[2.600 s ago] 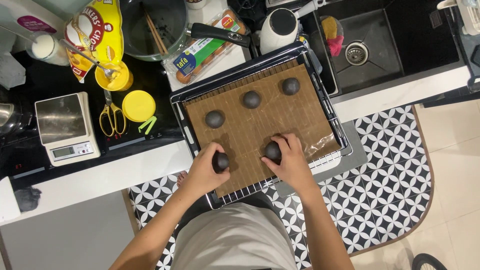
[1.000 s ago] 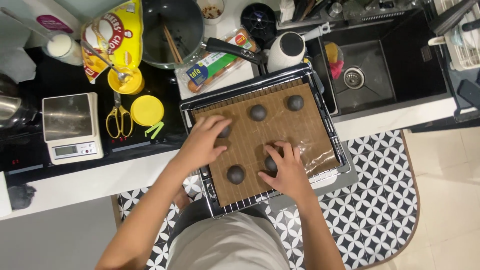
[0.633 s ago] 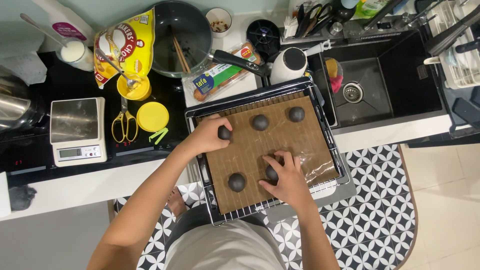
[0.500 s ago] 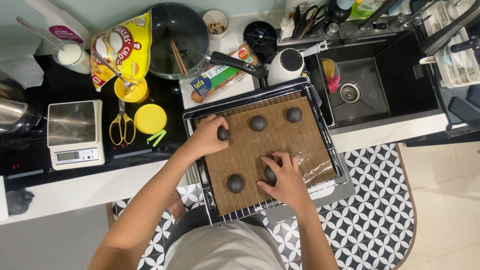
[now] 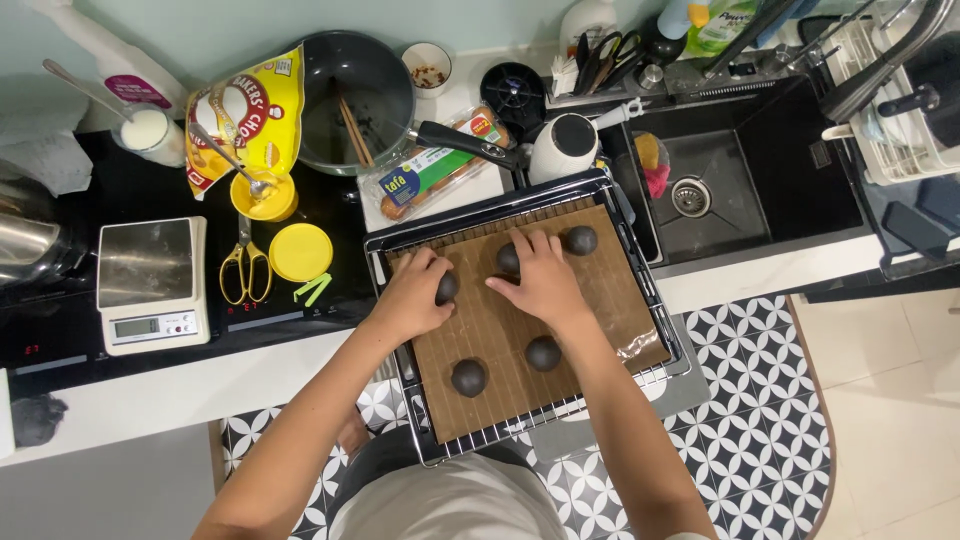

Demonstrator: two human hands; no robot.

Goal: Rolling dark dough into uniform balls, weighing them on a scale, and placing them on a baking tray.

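Head view: I see left hand (image 5: 415,295) on brown liner sheet (image 5: 500,330) of wire tray (image 5: 655,375), fingers curled around dark dough ball (image 5: 447,288). Right hand (image 5: 543,280) lies flat, fingers spread, covering second ball (image 5: 508,259). 3 more balls sit free: 1 far right (image 5: 580,240), 2 near me (image 5: 543,353) (image 5: 468,377). Tray rests on white desk (image 5: 130,400) edge; scale (image 5: 152,285) well left.

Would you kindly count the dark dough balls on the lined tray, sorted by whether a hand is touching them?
Under the left hand: 1 dough ball
Under the right hand: 1 dough ball
Untouched: 3 dough balls
Total: 5
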